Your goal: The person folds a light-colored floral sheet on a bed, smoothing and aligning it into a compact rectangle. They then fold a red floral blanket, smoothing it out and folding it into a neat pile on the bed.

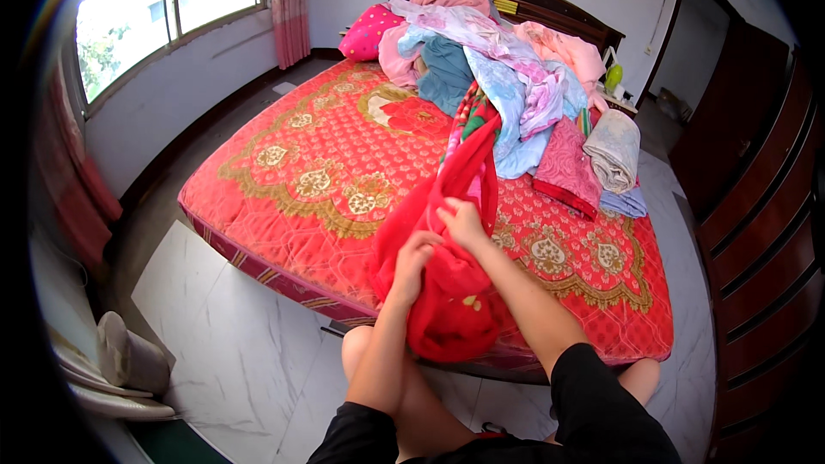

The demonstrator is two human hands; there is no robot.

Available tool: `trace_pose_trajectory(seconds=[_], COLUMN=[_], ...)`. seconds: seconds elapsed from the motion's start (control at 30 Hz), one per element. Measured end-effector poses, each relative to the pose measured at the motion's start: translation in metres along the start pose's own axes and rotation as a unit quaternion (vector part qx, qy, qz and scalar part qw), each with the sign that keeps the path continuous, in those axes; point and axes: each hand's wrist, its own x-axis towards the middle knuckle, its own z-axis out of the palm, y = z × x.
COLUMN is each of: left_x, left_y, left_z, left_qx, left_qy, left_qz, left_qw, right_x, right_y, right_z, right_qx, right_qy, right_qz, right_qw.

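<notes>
Plainly, a red blanket in two-handed hold

Mid-frame, the left hand and right hand grasp its folds, fingers bent into the cloth; it bunches over the near edge of the floral mattress, lower centre, and stretches up toward heaped bedding at upper centre.

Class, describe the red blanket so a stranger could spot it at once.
Find the bed, then the heap by its headboard. The red blanket runs from that heap to the near edge, with the left hand and right hand on it. Its mostly plain red sets it apart from the gold-patterned bed below.
</notes>
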Motion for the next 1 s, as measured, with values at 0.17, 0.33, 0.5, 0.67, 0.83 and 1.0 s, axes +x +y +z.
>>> trace_pose_trajectory(seconds=[0.17, 0.33, 0.5, 0.67, 0.83, 1.0], left_x=[0.008, -0.007, -0.005, -0.015, -0.031, -0.021], left_y=[-0.014, -0.009, -0.006, 0.023, 0.038, 0.019], left_z=[-0.038, -0.006, 0.023, 0.045, 0.049, -0.002], left_qx=[0.276, 0.346, 0.434, 0.347, 0.205, 0.058], left_qy=[0.205, -0.059, 0.040, -0.062, -0.147, 0.092], left_qz=[-0.189, -0.116, -0.015, 0.141, 0.123, 0.022], left_qw=[0.920, 0.929, 0.900, 0.925, 0.960, 0.994], right_x=[-0.132, -0.171, -0.133, -0.038, 0.020, -0.034], right_y=[-0.064, -0.100, -0.093, -0.024, 0.033, -0.011], right_z=[0.052, -0.008, -0.070, -0.102, -0.064, 0.021], right_qx=[-0.044, -0.049, 0.092, 0.203, 0.088, -0.075], right_qy=[-0.234, -0.351, -0.403, 0.037, 0.186, 0.010], right_qz=[-0.058, -0.003, 0.121, 0.309, 0.224, 0.044], right_qw=[0.970, 0.935, 0.902, 0.928, 0.952, 0.996])
